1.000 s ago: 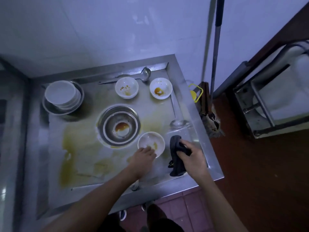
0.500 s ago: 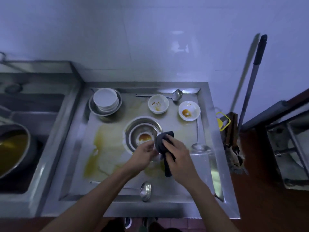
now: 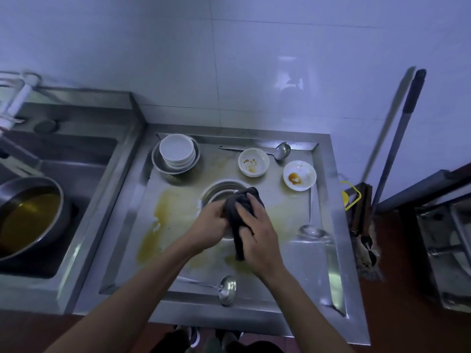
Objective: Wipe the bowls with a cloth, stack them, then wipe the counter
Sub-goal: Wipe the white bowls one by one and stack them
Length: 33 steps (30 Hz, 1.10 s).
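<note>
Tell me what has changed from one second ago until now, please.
The left hand lifted the small bowl off the counter, and the right hand brought the dark cloth over from beside it and now presses it onto the bowl, which is almost hidden. The two dirty bowls, the white stack and the ladles stayed put.

No legible text anywhere.

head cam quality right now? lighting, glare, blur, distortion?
Head view: dim, with a blue cast. Glare patch on the wall tiles and sheen on the counter near its right rim. Wide-angle bending curves the counter edges and the mop handle. The tap at far left is smeared; both hands and the cloth are fairly sharp.
</note>
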{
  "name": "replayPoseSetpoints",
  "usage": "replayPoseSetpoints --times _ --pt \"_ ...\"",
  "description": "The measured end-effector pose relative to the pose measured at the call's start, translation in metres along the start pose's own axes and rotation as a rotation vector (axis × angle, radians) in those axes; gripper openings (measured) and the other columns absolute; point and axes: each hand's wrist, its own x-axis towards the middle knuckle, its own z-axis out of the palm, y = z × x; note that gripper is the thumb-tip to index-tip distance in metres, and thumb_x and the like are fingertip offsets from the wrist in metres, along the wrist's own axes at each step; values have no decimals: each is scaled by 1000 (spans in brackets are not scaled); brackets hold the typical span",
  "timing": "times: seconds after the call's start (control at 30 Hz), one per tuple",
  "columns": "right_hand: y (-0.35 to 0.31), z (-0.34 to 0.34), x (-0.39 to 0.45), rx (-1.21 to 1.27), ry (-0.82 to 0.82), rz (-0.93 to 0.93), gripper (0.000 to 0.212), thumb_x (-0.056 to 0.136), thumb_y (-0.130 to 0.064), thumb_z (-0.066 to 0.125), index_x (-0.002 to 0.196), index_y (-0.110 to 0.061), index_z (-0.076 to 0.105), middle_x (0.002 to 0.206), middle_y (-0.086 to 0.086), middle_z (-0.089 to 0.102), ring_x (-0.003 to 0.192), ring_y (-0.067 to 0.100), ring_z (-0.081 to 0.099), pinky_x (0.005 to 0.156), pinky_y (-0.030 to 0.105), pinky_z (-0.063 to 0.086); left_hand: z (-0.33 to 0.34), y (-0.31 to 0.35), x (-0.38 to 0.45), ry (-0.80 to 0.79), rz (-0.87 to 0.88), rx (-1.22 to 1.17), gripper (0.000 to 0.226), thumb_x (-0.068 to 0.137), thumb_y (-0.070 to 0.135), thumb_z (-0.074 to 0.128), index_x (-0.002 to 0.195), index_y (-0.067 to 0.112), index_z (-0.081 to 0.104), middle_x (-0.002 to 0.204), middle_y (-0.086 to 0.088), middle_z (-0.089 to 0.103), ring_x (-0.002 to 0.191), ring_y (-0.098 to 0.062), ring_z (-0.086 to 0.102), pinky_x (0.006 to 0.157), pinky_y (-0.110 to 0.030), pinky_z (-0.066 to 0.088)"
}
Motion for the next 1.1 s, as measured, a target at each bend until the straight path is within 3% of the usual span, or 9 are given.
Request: replayPoseSetpoints --times 0.1,0.2,0.3,0.4,0.53,0.63,0.77,0.93,1.1 --pt "6 -2 8 -186 -23 -34 67 82 -34 23 139 -27 57 157 -3 39 143 8 33 122 44 10 -3 -6 -2 -50 -18 63 17 85 4 59 91 15 69 76 5 73 71 -4 60 66 -37 54" --pt "12 -16 30 -82 15 14 63 84 -29 27 135 -16 61 148 1 51 135 12 45 118 45 27 3 -7 -4 -64 -17 116 36 95 7 66 71 18 43 54 13 44 53 -4 37 55 -29 32" --pt "8 -15 21 -81 55 -92 55 86 -18 36 134 -11 62 147 6 50 136 20 44 117 41 34 2 3 -6 -55 5 -1 8 90 12 67 84 8 63 71 -3 65 67 -13 57 64 -39 48" --pt "6 -6 0 -166 64 -225 55 87 -16 37 138 -13 59 153 7 43 142 24 35 120 35 25 -2 10 -10 -59 4 -37 25 86 3 60 106 8 73 93 -12 76 85 -17 68 77 -43 58" --pt "3 -20 26 240 147 185 57 81 -22 36 133 -25 59 132 -10 60 121 10 54 105 31 43 3 13 -15 -67 35 -54 8 97 -4 61 98 2 66 69 8 70 65 -2 62 62 -18 46" --pt "3 -27 38 435 146 379 53 79 -23 35 122 -37 62 111 -7 69 104 19 62 92 44 50 2 21 -15 -2 39 -198 18 98 -2 60 113 3 67 88 -6 76 80 -18 72 68 -30 57" --pt "-8 -6 14 326 257 205 55 87 -19 37 139 -28 55 144 -10 53 130 8 48 114 39 38 -1 22 -15 89 -15 -371 35 93 14 64 125 -1 62 109 -29 71 93 -36 70 79 -49 59" --pt "-19 3 6 -76 261 -209 51 91 -17 38 137 -18 59 151 -3 45 135 18 39 116 31 27 -7 17 -20 57 -38 -398 29 95 13 64 121 0 64 103 -27 71 89 -37 70 79 -52 59" --pt "-19 -21 36 315 115 212 55 83 -23 36 132 -33 60 127 -13 63 114 4 55 98 27 43 -8 20 -26 2 -8 -364 30 86 16 64 114 6 68 92 -14 74 82 -29 69 71 -42 58"
